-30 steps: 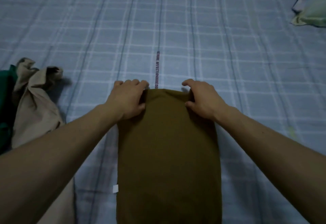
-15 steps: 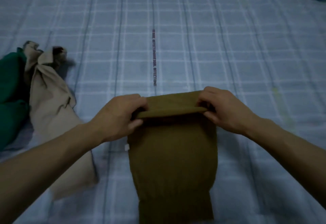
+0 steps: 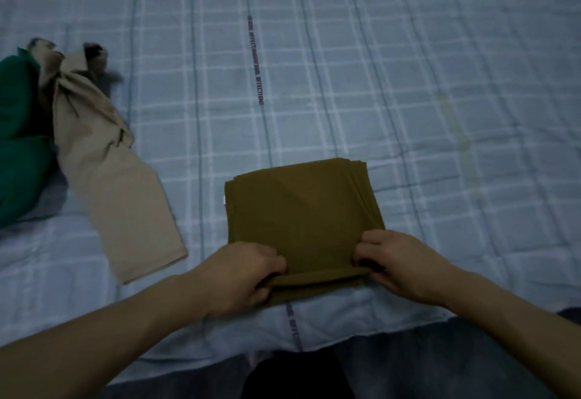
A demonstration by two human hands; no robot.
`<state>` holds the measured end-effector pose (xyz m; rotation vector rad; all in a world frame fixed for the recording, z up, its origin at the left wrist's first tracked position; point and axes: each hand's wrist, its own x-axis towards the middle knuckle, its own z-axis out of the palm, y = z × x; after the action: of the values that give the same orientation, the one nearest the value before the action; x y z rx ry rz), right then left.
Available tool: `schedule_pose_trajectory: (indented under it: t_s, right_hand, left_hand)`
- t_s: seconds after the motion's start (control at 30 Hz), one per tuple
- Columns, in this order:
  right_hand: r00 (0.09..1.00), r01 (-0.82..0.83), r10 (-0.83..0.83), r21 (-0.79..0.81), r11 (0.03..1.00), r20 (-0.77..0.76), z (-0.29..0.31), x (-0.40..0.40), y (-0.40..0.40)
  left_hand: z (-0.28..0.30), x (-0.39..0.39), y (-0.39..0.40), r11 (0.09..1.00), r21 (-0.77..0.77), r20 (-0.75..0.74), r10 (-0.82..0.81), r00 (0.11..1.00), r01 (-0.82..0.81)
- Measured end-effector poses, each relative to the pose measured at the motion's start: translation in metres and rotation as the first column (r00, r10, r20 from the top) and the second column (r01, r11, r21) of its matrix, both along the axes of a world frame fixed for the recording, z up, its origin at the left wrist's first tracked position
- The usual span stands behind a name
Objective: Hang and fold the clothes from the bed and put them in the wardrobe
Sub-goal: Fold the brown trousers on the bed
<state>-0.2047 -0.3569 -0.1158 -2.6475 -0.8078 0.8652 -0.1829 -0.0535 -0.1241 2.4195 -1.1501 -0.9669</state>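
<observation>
Olive shirt (image 3: 301, 210) just got folded in half toward the near bed (image 3: 408, 84) edge; both hands (image 3: 248, 273) (image 3: 405, 266) pinch its near corners, so it's nearly wardrobe-ready.

Both your bare forearms reach in from the bottom corners of the frame and meet just below its centre. Your left hand (image 3: 243, 268) has its fingers curled inward, thumb underneath, pinching the near left corner of the folded cloth (image 3: 301, 210). Your right hand (image 3: 401, 265) mirrors it just right of centre, knuckles up, fingers curled and pinching the near right corner.
</observation>
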Motion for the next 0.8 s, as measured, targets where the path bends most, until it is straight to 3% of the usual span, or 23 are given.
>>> schedule_pose_trajectory:
  t_s: [0.1, 0.2, 0.33, 0.47, 0.6, 0.73, 0.8]
  right_hand:
    - [0.999, -0.012, 0.01, -0.03, 0.999, -0.047, 0.005, -0.007, 0.008]
    - [0.998, 0.058, -0.06, 0.046, 0.997, 0.035, 0.015, 0.001, 0.02]
    - [0.952, 0.148, -0.176, 0.123, 0.981, 0.251, 0.012, 0.035, 0.048]
    - [0.945, 0.152, -0.172, 0.09, 0.984, 0.278, -0.02, 0.059, 0.079]
    - [0.958, 0.075, -0.047, -0.09, 0.993, 0.282, -0.062, 0.057, 0.07]
    - [0.932, 0.202, -0.137, -0.168, 0.965, 0.336, -0.068, 0.064, 0.033]
    - [0.909, 0.282, -0.222, -0.127, 0.951, 0.354, -0.062, 0.072, 0.021]
  left_hand:
    - [0.001, 0.001, -0.002, 1.0, 0.015, -0.051, 0.002, 0.999, -0.001]
    - [0.012, 0.012, -0.002, 0.963, -0.131, -0.142, 0.216, 0.966, -0.234]
    - [0.008, 0.037, -0.005, 0.877, -0.218, 0.179, 0.467, 0.866, -0.428]
    - [-0.019, 0.051, -0.013, 0.91, -0.044, 0.392, 0.395, 0.831, -0.412]
    - [-0.053, 0.048, 0.005, 0.944, 0.088, 0.424, 0.255, 0.869, -0.319]
    - [-0.064, 0.055, 0.03, 0.88, 0.086, 0.4, 0.399, 0.825, -0.467]
    - [-0.058, 0.062, 0.028, 0.852, 0.034, 0.387, 0.471, 0.793, -0.523]
